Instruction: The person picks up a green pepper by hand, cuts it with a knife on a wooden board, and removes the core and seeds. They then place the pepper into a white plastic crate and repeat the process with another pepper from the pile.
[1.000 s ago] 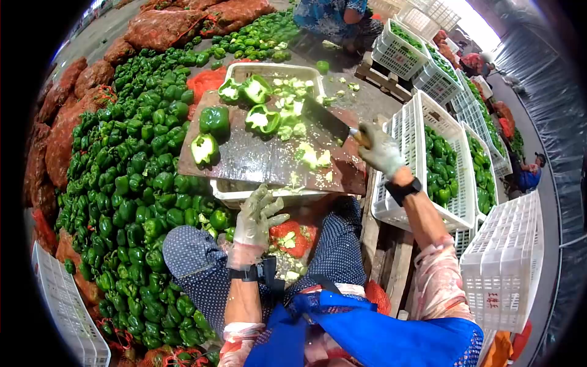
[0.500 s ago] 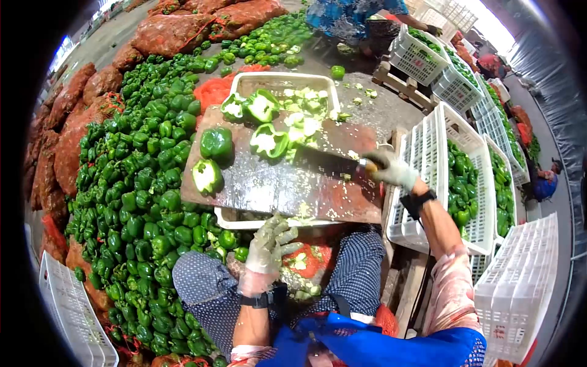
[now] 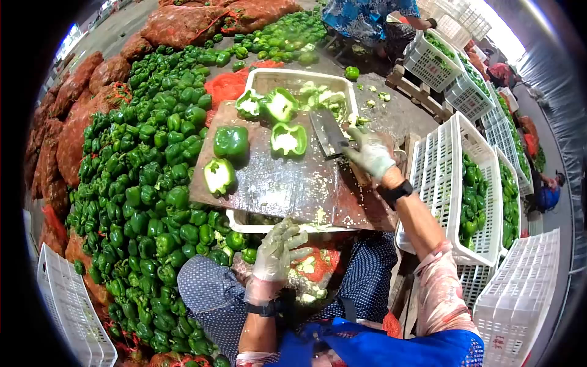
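Note:
My gloved right hand (image 3: 372,153) is wrapped round the handle of a cleaver (image 3: 326,131), whose broad blade points away from me over the far right of the cutting board (image 3: 263,177). A cut green pepper (image 3: 288,139) lies left of the blade, its pale inside facing up. Other cut pieces rest on the board: a pepper piece (image 3: 231,142) skin side up, a pepper piece (image 3: 219,176) at the left edge, and a pepper half (image 3: 280,105) at the far edge. My gloved left hand (image 3: 275,251) hovers before the near edge, fingers apart, holding nothing.
Under the board sits a white crate (image 3: 299,74) with pepper cores (image 3: 321,96). A large heap of green peppers (image 3: 153,177) spreads left, beside red mesh sacks (image 3: 92,147). Slatted white crates (image 3: 434,177) of peppers stand right. Another person (image 3: 370,21) is at the back.
My right hand has swung the cleaver away from me, and the pale scraps beside the blade have gone off the board's far edge. My left hand stays near the board's front, empty.

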`<action>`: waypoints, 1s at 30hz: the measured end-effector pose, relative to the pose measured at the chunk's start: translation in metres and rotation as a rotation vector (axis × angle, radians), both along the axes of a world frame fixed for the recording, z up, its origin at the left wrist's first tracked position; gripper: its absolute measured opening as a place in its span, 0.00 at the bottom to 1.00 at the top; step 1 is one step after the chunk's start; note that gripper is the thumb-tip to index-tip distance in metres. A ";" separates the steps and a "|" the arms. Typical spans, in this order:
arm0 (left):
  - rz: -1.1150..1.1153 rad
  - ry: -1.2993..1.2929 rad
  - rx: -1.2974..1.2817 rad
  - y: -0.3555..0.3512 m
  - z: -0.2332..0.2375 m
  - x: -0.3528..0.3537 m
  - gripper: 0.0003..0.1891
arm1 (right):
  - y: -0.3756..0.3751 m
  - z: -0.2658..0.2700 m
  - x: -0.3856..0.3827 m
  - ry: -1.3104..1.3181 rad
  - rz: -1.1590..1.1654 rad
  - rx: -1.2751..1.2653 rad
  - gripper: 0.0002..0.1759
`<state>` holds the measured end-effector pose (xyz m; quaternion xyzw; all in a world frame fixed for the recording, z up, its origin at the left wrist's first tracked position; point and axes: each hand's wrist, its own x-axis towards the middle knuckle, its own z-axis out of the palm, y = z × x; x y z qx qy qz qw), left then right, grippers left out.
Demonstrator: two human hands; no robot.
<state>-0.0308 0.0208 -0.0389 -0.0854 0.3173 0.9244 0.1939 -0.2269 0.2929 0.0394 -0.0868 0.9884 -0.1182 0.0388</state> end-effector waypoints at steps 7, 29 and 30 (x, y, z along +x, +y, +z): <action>0.051 0.003 0.029 -0.010 0.010 0.007 0.35 | -0.134 -0.001 -0.013 -0.004 0.380 0.182 0.29; 0.099 0.414 -0.327 -0.032 0.034 0.036 0.48 | -0.157 0.022 0.200 -0.466 0.279 -1.060 0.35; 0.073 0.421 -0.320 -0.031 0.031 0.035 0.51 | -0.156 0.028 0.201 -0.514 0.276 -1.058 0.34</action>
